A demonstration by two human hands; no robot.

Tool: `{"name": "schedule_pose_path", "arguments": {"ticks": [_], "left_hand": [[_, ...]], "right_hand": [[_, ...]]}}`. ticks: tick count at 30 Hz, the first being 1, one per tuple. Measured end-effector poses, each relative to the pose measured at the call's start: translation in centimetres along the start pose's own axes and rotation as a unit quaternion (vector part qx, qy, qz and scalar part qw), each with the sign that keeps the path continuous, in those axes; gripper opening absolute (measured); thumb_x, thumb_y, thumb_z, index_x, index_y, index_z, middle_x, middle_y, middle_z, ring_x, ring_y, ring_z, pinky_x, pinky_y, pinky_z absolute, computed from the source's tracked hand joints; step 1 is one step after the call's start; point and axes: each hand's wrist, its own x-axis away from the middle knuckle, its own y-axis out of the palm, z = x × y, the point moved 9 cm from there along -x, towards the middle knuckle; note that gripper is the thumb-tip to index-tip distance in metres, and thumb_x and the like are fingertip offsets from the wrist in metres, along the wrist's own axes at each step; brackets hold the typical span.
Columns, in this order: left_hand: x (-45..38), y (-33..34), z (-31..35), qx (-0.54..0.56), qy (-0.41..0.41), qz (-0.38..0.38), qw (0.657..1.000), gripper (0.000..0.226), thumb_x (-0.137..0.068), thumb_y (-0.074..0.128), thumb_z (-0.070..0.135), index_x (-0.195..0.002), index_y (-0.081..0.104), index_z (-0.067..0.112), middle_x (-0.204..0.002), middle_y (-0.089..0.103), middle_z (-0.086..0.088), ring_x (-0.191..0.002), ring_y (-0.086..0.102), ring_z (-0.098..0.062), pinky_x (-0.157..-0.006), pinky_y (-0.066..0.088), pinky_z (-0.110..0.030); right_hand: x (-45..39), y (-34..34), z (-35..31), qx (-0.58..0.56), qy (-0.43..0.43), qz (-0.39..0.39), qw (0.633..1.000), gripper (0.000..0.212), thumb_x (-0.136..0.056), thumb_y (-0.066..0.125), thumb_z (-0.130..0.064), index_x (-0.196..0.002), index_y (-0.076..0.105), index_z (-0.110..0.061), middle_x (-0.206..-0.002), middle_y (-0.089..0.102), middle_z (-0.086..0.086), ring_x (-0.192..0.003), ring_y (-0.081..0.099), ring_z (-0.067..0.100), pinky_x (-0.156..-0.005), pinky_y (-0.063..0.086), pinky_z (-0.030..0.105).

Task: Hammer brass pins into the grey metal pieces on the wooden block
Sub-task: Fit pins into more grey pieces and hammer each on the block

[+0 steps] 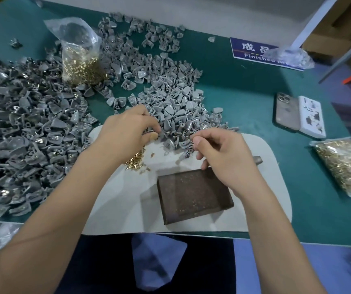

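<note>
The dark brown wooden block [193, 194] lies on a white mat [265, 187] with nothing on top of it. My left hand [128, 128] reaches into the near edge of a heap of grey metal pieces [176, 102], thumb and fingers pinched on one piece. My right hand [223, 158] hovers over the block's far edge, with thumb and forefinger pinched together at the heap's edge. Its other fingers curl around a grey metal bar [257, 161], whose end sticks out to the right. Loose brass pins [136, 161] lie on the mat under my left wrist.
A larger heap of grey pieces [22, 134] covers the left of the green table. One bag of brass pins [81, 60] stands at the back left, another [344, 166] lies at the right. A phone [286, 111] and a white box [312, 116] lie beside a blue sign [253, 49].
</note>
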Motion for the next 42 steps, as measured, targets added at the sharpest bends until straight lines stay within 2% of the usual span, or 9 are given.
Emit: {"name": "schedule_pose_path", "arguments": {"ticks": [8, 13, 16, 21, 25, 28, 33, 39, 42], "left_hand": [[0.2, -0.5, 1.6, 0.029, 0.008, -0.007, 1.000, 0.008, -0.091, 0.067, 0.045, -0.098, 0.068, 0.041, -0.104, 0.054, 0.015, -0.097, 0.054, -0.010, -0.075, 0.050, -0.036], [4.3, -2.5, 4.2, 0.341, -0.012, 0.027, 0.940, 0.006, -0.097, 0.060, 0.030, -0.095, 0.055, 0.033, -0.097, 0.071, 0.014, -0.096, 0.065, -0.002, -0.076, 0.048, -0.014], [7.7, -2.3, 7.3, 0.412, 0.006, 0.006, 0.911, 0.009, -0.095, 0.064, 0.021, -0.090, 0.058, 0.026, -0.084, 0.069, 0.007, -0.078, 0.063, -0.005, -0.070, 0.045, -0.017], [10.6, -0.5, 9.4, 0.380, -0.039, -0.013, 0.924, 0.005, -0.087, 0.065, 0.030, -0.090, 0.062, 0.031, -0.075, 0.065, 0.005, -0.065, 0.056, -0.010, -0.060, 0.044, -0.020], [10.5, 0.4, 9.3, 0.325, -0.087, -0.021, 0.941, 0.009, -0.083, 0.065, 0.036, -0.087, 0.058, 0.033, -0.071, 0.064, 0.016, -0.063, 0.055, -0.002, -0.056, 0.040, -0.016], [10.0, 0.0, 8.9, 0.232, -0.102, 0.009, 0.967, 0.012, -0.079, 0.056, 0.043, -0.085, 0.054, 0.033, -0.066, 0.063, 0.012, -0.063, 0.057, -0.002, -0.058, 0.046, -0.026], [10.3, -0.5, 8.3, 0.227, -0.094, 0.023, 0.969, 0.007, -0.089, 0.057, 0.039, -0.088, 0.055, 0.032, -0.065, 0.064, 0.008, -0.062, 0.057, -0.005, -0.060, 0.048, -0.032], [11.8, -1.0, 8.2, 0.255, -0.057, 0.055, 0.964, 0.016, -0.085, 0.069, 0.031, -0.098, 0.062, 0.033, -0.083, 0.059, 0.016, -0.083, 0.051, 0.005, -0.071, 0.038, -0.012], [11.7, -0.7, 8.6, 0.243, -0.047, 0.060, 0.967, 0.016, -0.084, 0.072, 0.029, -0.098, 0.064, 0.033, -0.084, 0.055, 0.015, -0.082, 0.051, 0.002, -0.073, 0.042, -0.019]], "right_hand": [[2.7, -0.7, 0.5, -0.135, 0.014, 0.051, 0.989, 0.017, -0.098, 0.068, -0.019, -0.082, 0.072, -0.015, -0.065, 0.067, 0.000, -0.053, 0.062, 0.012, -0.046, 0.049, 0.022], [5.0, -1.4, 0.8, -0.261, 0.034, 0.067, 0.962, 0.004, -0.093, 0.071, -0.003, -0.095, 0.075, -0.004, -0.077, 0.073, 0.009, -0.071, 0.073, 0.019, -0.051, 0.054, 0.023], [6.6, -1.6, 0.8, -0.287, 0.031, 0.070, 0.955, 0.010, -0.093, 0.069, 0.002, -0.099, 0.075, -0.003, -0.079, 0.073, 0.011, -0.074, 0.074, 0.018, -0.052, 0.055, 0.023], [8.9, -2.0, 0.5, -0.160, -0.017, 0.083, 0.983, 0.013, -0.093, 0.073, -0.008, -0.090, 0.077, -0.020, -0.068, 0.069, -0.005, -0.057, 0.062, 0.006, -0.049, 0.049, 0.021], [10.1, -1.9, 0.3, -0.048, -0.058, 0.110, 0.991, 0.015, -0.092, 0.074, -0.012, -0.086, 0.075, -0.026, -0.078, 0.073, -0.013, -0.072, 0.066, 0.004, -0.069, 0.050, 0.016], [10.6, -1.7, 0.9, -0.025, -0.056, 0.113, 0.992, 0.013, -0.093, 0.073, -0.016, -0.086, 0.074, -0.027, -0.080, 0.073, -0.014, -0.074, 0.066, 0.006, -0.069, 0.049, 0.016], [10.9, -2.1, 1.3, 0.010, -0.066, 0.123, 0.990, 0.011, -0.092, 0.072, -0.021, -0.085, 0.073, -0.029, -0.081, 0.072, -0.014, -0.074, 0.065, 0.007, -0.068, 0.046, 0.013], [10.6, -1.9, -0.2, 0.144, -0.107, 0.124, 0.976, 0.002, -0.088, 0.071, -0.032, -0.088, 0.073, -0.032, -0.087, 0.067, -0.019, -0.080, 0.058, 0.005, -0.073, 0.050, 0.032], [9.8, -0.9, -1.2, 0.159, -0.120, 0.092, 0.976, 0.005, -0.090, 0.072, -0.026, -0.091, 0.075, -0.030, -0.090, 0.069, -0.016, -0.088, 0.062, 0.009, -0.077, 0.052, 0.042]]}}
